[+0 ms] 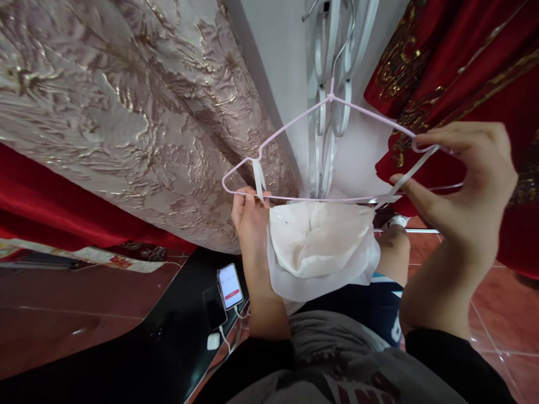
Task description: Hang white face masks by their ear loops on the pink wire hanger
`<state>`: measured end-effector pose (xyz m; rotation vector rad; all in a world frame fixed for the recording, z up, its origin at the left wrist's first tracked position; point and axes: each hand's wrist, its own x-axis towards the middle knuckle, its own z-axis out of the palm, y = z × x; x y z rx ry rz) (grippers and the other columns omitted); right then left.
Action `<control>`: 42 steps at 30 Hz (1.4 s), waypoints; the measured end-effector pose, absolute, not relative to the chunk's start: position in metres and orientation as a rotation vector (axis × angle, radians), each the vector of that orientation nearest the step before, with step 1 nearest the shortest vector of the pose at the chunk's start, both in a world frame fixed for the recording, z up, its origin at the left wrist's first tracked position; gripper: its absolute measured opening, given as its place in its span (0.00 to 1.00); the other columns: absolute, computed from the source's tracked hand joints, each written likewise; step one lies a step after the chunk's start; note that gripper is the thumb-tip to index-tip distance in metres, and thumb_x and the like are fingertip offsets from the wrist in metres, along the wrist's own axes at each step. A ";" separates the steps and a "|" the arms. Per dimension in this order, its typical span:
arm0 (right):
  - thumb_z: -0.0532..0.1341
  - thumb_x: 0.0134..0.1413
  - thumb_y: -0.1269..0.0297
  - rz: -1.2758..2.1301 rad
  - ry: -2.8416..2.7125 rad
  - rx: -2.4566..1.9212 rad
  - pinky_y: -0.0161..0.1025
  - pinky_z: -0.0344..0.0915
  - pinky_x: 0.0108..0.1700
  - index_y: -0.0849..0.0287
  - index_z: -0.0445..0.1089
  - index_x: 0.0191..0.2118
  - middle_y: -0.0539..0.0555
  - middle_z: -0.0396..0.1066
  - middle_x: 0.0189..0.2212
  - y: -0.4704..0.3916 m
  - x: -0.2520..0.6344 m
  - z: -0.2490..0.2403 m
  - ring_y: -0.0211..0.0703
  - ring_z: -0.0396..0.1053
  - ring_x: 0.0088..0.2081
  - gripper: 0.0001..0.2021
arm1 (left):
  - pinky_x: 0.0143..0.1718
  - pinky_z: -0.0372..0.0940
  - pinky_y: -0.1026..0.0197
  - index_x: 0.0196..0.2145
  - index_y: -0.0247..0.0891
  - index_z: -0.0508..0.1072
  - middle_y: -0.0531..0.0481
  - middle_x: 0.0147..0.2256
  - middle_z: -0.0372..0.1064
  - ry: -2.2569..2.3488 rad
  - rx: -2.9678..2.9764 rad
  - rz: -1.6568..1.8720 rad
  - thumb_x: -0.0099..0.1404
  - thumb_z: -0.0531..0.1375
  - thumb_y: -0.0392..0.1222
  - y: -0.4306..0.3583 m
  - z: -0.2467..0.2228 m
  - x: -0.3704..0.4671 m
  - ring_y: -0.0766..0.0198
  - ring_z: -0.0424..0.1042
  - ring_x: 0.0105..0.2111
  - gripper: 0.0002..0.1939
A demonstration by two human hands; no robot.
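Observation:
A thin pink clothes hanger (330, 97) spans the space before me, its metal hook pointing up by the white metal bars. A cream-white garment (320, 238) with a sheer lower edge hangs below it on narrow straps. The left strap (258, 178) loops over the hanger's left notch. My left hand (249, 216) pinches the lower bar beside that strap. At the other end, my right hand (471, 168) has its fingers curled at the hanger's right notch. Its thumb presses near the right strap (415, 167), which runs over that notch. Some right fingertips are hidden.
White metal bars (324, 129) stand against the wall. A pale embossed fabric (138, 106) hangs at left, red embroidered cloth (458, 73) at right. Two phones, one lit phone (230, 286) and one dark phone (214, 307), lie with cables on a black surface (126, 348).

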<state>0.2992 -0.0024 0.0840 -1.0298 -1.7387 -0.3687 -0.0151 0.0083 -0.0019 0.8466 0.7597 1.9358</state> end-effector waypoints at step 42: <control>0.71 0.63 0.52 0.613 -1.322 -1.174 0.35 0.55 0.28 0.54 0.79 0.37 0.44 0.64 0.20 -0.004 0.220 0.007 0.33 0.59 0.24 0.11 | 0.22 0.59 0.60 0.56 0.39 0.83 0.38 0.64 0.77 0.622 0.925 1.765 0.69 0.69 0.66 -0.020 0.055 -0.065 0.65 0.65 0.30 0.30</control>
